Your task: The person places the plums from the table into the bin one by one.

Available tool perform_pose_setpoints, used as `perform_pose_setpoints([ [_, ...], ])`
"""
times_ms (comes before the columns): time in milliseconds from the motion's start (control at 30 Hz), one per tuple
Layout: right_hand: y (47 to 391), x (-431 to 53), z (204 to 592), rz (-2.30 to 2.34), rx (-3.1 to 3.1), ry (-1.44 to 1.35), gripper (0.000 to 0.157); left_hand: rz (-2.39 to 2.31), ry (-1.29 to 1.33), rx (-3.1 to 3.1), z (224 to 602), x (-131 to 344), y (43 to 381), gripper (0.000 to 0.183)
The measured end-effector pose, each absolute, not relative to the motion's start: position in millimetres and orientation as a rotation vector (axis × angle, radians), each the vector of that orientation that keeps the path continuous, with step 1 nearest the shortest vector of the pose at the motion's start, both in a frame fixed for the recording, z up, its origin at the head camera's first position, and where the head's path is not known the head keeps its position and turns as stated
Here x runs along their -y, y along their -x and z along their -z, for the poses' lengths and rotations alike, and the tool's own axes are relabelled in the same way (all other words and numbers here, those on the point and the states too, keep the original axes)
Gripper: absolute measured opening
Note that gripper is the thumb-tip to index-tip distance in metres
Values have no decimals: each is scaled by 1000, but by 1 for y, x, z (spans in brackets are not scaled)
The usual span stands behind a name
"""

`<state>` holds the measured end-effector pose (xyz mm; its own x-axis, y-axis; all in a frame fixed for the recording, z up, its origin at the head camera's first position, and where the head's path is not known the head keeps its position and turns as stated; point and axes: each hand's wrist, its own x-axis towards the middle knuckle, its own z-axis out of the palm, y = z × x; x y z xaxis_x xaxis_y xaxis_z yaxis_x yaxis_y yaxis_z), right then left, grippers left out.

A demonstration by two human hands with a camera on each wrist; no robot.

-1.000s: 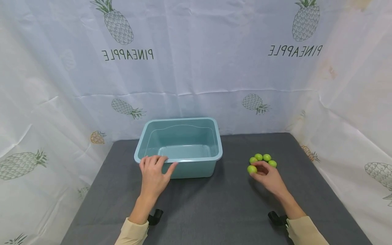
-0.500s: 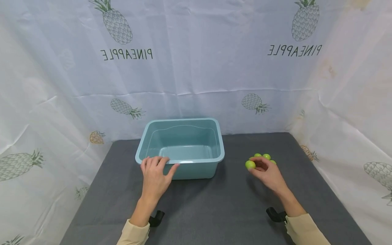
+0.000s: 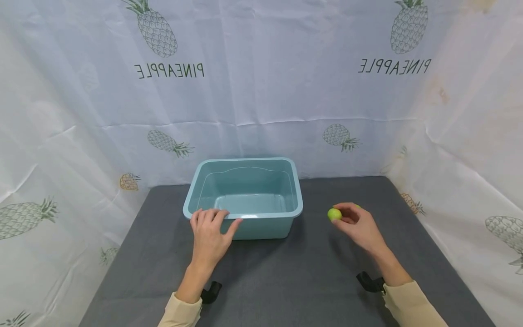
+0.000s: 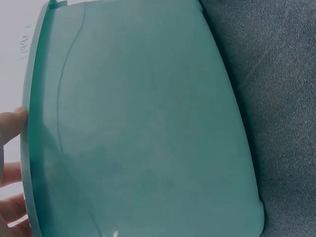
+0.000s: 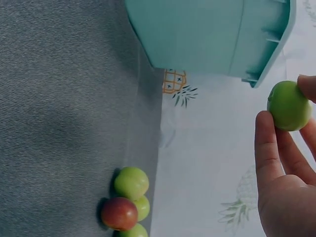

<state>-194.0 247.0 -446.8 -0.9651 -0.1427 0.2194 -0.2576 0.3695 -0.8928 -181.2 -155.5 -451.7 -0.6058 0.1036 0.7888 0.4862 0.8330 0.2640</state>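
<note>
My left hand (image 3: 210,236) holds the near rim of a light blue-green plastic basin (image 3: 261,227). Its fingers lie over the edge; in the left wrist view the thumb touches the outer side of the basin (image 4: 148,118). At the right, my right hand (image 3: 361,229) pinches a small round green fruit (image 3: 334,214) between thumb and fingers, raised above the cloth. The right wrist view shows this green fruit (image 5: 290,106) at the fingertips. Beneath lie several similar fruits (image 5: 131,182), one of them reddish (image 5: 119,214); in the head view the right hand hides nearly all of them.
A dark grey cloth (image 3: 282,281) covers the table. White curtains printed with pineapples (image 3: 261,81) enclose its back and both sides. A black strap piece (image 3: 369,282) sticks out at the right wrist, and a similar one (image 3: 211,293) at the left.
My right hand has lifted the green fruit from beside the others and moved slightly away from me. The basin and my left hand have shifted a little to the right together.
</note>
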Motion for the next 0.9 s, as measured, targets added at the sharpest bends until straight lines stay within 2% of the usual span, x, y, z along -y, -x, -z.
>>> perform_pose_setpoints([
  [900,198,-241,414,-1632,2467,-443,39,568,425,2190,452,136,168,35],
])
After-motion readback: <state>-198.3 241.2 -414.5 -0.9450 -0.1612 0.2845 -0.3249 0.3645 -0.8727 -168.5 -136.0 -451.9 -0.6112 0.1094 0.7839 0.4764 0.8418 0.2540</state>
